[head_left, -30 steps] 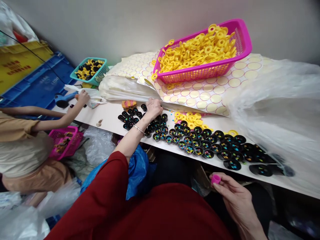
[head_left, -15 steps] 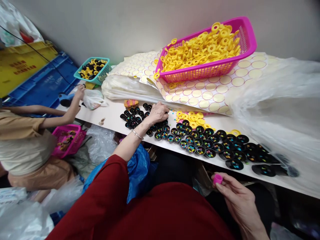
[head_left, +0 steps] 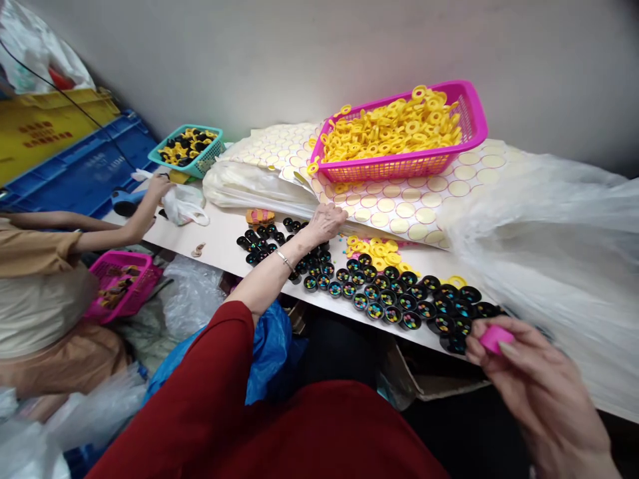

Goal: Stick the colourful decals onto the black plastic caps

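Observation:
My right hand is closed on a small pink plastic cup, pinched between thumb and fingers above the table's front edge at the right. Beneath and left of it stand rows of black cups, many with small coloured beads inside. My left hand reaches over the black cups to the front edge of a sticker sheet. Its fingers are curled and close together, tips turned down and hidden, so what they hold, if anything, does not show. Yellow rings lie loose just right of that hand.
A pink basket heaped with yellow rings stands on the sticker sheets. Clear plastic drapes over the right side. At left, another person's arm reaches over the table near a white bag and a teal basket.
My right hand has risen with the pink cup from below the table's edge to beside the black cups. My left hand has shifted slightly right to the sheet's edge. The view has turned a little.

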`<state>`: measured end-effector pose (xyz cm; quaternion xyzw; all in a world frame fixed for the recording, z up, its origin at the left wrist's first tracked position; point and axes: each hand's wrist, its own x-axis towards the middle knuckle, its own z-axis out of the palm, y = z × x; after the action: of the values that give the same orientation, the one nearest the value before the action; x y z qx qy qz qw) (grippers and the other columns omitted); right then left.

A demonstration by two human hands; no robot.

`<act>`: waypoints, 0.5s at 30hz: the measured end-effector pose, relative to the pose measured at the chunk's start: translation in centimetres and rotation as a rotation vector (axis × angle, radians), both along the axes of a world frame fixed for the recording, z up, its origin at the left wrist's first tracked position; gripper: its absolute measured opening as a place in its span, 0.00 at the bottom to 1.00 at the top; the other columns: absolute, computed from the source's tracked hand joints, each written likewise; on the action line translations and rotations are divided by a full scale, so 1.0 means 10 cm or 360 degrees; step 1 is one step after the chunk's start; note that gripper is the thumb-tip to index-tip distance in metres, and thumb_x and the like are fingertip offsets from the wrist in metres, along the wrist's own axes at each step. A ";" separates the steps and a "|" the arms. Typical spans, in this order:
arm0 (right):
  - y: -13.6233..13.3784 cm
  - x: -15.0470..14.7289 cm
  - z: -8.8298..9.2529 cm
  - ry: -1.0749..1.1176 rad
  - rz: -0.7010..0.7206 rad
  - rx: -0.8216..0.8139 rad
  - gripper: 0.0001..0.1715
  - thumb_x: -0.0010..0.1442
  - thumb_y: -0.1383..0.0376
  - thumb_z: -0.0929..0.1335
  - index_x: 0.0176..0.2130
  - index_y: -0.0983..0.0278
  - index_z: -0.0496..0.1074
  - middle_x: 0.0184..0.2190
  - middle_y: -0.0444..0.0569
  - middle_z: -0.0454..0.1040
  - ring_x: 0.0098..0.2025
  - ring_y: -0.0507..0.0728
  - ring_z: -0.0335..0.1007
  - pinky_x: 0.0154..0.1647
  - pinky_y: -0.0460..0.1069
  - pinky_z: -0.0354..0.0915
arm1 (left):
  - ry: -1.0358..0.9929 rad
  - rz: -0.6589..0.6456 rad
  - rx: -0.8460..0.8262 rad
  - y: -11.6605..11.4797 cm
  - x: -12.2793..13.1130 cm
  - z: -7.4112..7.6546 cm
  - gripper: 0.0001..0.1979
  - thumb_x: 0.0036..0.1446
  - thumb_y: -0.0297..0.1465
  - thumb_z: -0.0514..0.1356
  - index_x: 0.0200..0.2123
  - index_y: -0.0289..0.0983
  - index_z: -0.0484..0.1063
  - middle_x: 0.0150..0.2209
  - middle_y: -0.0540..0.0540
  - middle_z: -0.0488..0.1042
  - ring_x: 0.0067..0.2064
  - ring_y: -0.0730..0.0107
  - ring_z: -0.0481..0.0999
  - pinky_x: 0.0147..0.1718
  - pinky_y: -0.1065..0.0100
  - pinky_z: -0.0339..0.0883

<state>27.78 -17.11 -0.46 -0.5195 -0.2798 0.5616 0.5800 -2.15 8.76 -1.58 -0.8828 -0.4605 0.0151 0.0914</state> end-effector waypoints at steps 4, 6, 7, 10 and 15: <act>0.75 0.00 0.14 -0.0244 0.0180 0.0129 0.17 0.41 0.61 0.77 0.34 0.56 0.73 0.29 0.45 0.77 0.25 0.54 0.68 0.24 0.49 0.65 | -0.0019 -0.0204 0.0099 0.13 0.05 -0.02 0.14 0.60 0.20 0.51 0.39 0.29 0.77 0.39 0.32 0.77 0.47 0.52 0.72 0.44 0.57 0.62; 1.14 -0.07 0.09 -0.0520 0.0309 0.0169 0.16 0.40 0.63 0.74 0.33 0.58 0.72 0.25 0.42 0.73 0.24 0.52 0.64 0.25 0.48 0.63 | 0.0044 -0.0218 0.0002 0.18 0.05 0.01 0.13 0.59 0.19 0.52 0.36 0.28 0.77 0.36 0.33 0.77 0.44 0.54 0.72 0.43 0.58 0.62; 1.32 -0.11 0.04 -0.0695 0.0419 0.0149 0.14 0.40 0.63 0.72 0.31 0.60 0.71 0.23 0.41 0.71 0.23 0.51 0.63 0.26 0.48 0.62 | 0.0069 -0.0214 -0.0037 0.20 0.04 0.04 0.13 0.59 0.18 0.51 0.35 0.27 0.77 0.35 0.34 0.77 0.42 0.55 0.72 0.42 0.58 0.62; 1.72 -0.24 -0.11 -0.1198 0.0781 0.0134 0.08 0.41 0.65 0.67 0.28 0.61 0.67 0.23 0.42 0.69 0.25 0.52 0.63 0.27 0.48 0.61 | 0.0069 -0.0224 -0.0062 0.23 0.02 0.12 0.15 0.57 0.18 0.51 0.37 0.26 0.78 0.36 0.33 0.77 0.41 0.56 0.73 0.42 0.59 0.62; 1.99 -0.42 -0.19 -0.2036 0.1125 0.0380 0.07 0.47 0.69 0.63 0.30 0.62 0.67 0.24 0.46 0.68 0.29 0.56 0.64 0.31 0.49 0.59 | -0.0032 -0.0157 0.0008 0.26 0.03 0.19 0.16 0.61 0.21 0.49 0.41 0.29 0.78 0.43 0.31 0.77 0.47 0.54 0.73 0.43 0.58 0.62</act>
<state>23.55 2.80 -2.33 -0.5576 -0.7729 0.2681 0.1406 -1.82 11.38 0.30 -0.9044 -0.4173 0.0005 0.0895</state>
